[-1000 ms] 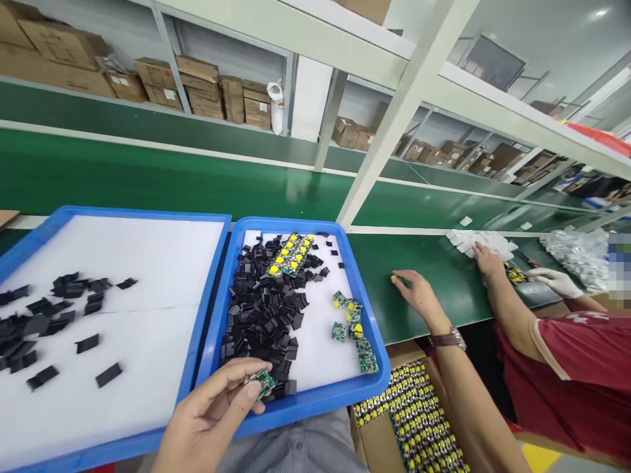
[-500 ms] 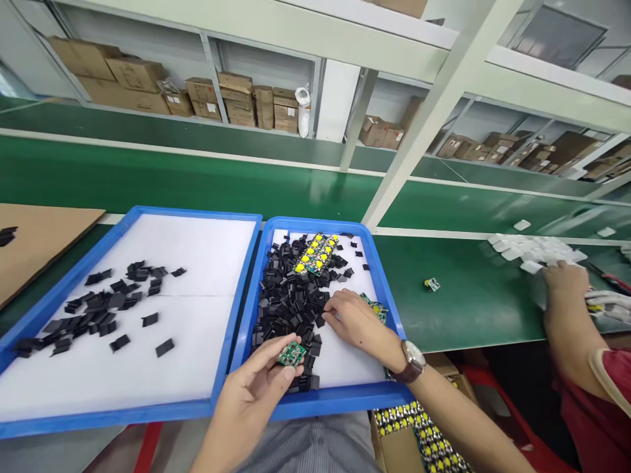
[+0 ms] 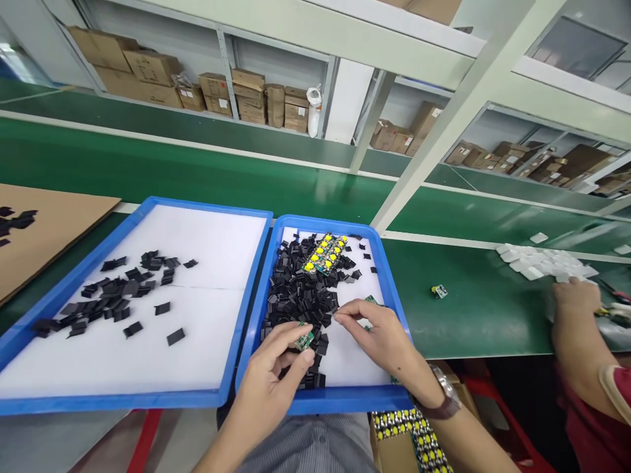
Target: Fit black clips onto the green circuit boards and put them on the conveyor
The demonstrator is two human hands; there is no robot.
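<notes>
My left hand pinches a small green circuit board over the near part of the smaller blue tray. My right hand, with a watch on its wrist, reaches into the same tray, fingertips closed at the edge of a heap of small black parts. What those fingertips hold is too small to make out. A strip of green boards with yellow buttons lies on the heap at the tray's far end.
A larger blue tray with scattered black parts sits to the left. One small board lies on the green bench. A co-worker's hand rests by white pieces at right. A box of yellow-button boards stands below.
My right hand came back from the green bench into the smaller tray and now pinches at the black heap. My left hand, still holding the board, moved further over the tray.
</notes>
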